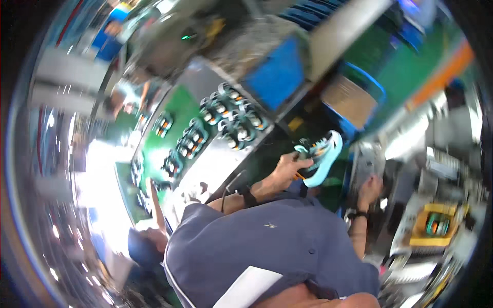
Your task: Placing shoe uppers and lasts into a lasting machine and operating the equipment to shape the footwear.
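Note:
My left hand (290, 170) is closed around a sneaker (323, 158) with a dark upper and a thick pale turquoise sole. The shoe is tilted, its sole facing the right side of the view. My right hand (371, 190) is beside the grey metal body of a machine (367, 158); its fingers are blurred, and whether they touch or hold anything does not show. Left of me, several similar sneakers (236, 126) sit in a cluster on a light metal table top (218, 167).
More sneakers (191, 138) stand on a green conveyor belt (177, 105), where a co-worker's arm (155, 205) reaches in. A blue-framed chair (349, 100) stands ahead. A yellow fixture (420, 231) holding a dark green piece is at right. A blue panel (275, 74) lies beyond the table.

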Demonstrator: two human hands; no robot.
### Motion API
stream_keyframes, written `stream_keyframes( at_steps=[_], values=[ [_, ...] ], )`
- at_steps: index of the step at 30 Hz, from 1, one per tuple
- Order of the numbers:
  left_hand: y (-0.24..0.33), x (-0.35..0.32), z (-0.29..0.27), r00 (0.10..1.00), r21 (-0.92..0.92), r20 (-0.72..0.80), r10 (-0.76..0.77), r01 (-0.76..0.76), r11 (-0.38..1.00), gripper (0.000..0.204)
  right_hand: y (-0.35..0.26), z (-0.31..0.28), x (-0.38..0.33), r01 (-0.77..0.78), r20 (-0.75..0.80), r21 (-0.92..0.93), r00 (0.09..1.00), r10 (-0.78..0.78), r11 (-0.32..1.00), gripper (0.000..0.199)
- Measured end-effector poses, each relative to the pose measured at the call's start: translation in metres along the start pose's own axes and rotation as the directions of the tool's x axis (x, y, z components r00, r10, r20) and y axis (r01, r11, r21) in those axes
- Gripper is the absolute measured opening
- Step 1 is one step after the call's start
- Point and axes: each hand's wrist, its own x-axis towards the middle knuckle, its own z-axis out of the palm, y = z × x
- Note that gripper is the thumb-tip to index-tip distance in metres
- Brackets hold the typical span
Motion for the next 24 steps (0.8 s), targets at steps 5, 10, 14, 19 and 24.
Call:
stream_keyframes(
  at_steps=[5, 10, 14, 19, 24],
  values=[
    [0.018, -0.028, -0.073, 0.962, 0.039, -0.271, 0.041, -0.032, 0.999, 0.037, 0.004, 0.006, 0.012, 0.119, -0.202, 0.294, 0.978, -0.060, 0.949, 0.015],
    [0.032, -0.045, -0.168, 0.898, -0.326, -0.434, 0.079, -0.238, 0.915, 0.035, -0.089, -0.034, 0.117, 0.063, -0.122, 0.427, 0.992, -0.012, 0.902, 0.023],
    [0.051, -0.022, -0.272, 0.787, -0.421, -0.604, 0.129, -0.452, 0.787, 0.032, -0.276, -0.071, 0.225, 0.320, -0.176, 0.564, 0.947, -0.268, 0.761, 0.019],
    [0.085, 0.022, -0.424, 0.536, -0.235, -0.824, 0.183, -0.618, 0.750, 0.029, -0.564, -0.096, 0.281, 0.596, -0.119, 0.588, 0.732, -0.670, 0.547, 0.015],
    [0.108, 0.070, -0.573, 0.392, -0.172, -0.905, 0.166, -0.693, 0.700, 0.028, -0.817, -0.062, 0.295, 0.812, -0.029, 0.454, 0.424, -0.905, 0.367, 0.029]
  ],
)
